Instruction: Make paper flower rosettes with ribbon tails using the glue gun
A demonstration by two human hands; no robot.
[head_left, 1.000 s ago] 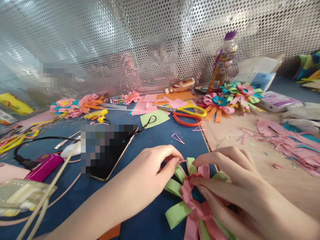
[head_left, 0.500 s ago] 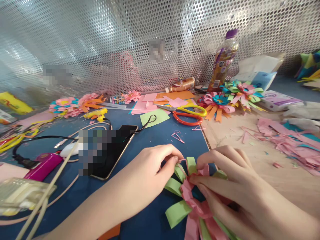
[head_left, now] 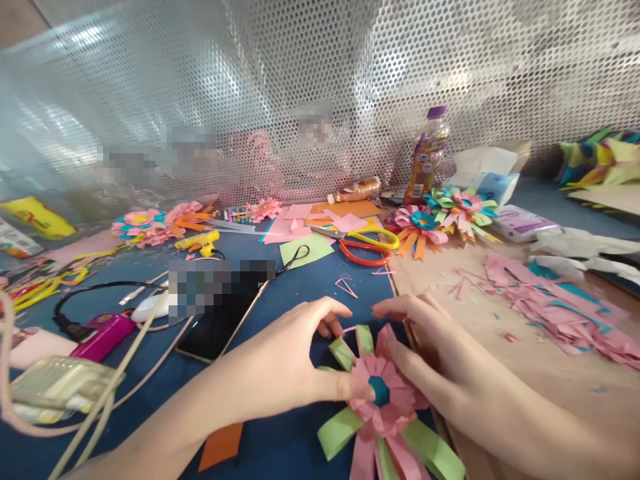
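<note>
A paper flower (head_left: 387,423) with pink petals, green loops, pink tails and a teal centre lies on the blue surface before me. My left hand (head_left: 313,360) grips its left side; the thumb presses on the pink petals beside the centre, while the curled fingers stay near an upper green loop. At the flower's upper right, my right hand (head_left: 435,353) has its fingers apart, the thumb touching a pink piece. Part of the flower's right side is hidden under that hand. An orange paper piece (head_left: 223,445) lies below my left forearm.
Ahead are scissors (head_left: 367,247), a green sheet (head_left: 306,250) and a phone (head_left: 225,327). A yellow glue gun (head_left: 199,243) and cables lie left. A bottle (head_left: 425,157) and finished flowers (head_left: 463,210) stand back right, with pink scraps (head_left: 560,303) nearer. A perforated metal panel (head_left: 320,67) rises behind.
My left thumb has come down onto the flower's middle. My right fingers have spread and drawn back from it, uncovering the teal centre. The view has shifted slightly.
</note>
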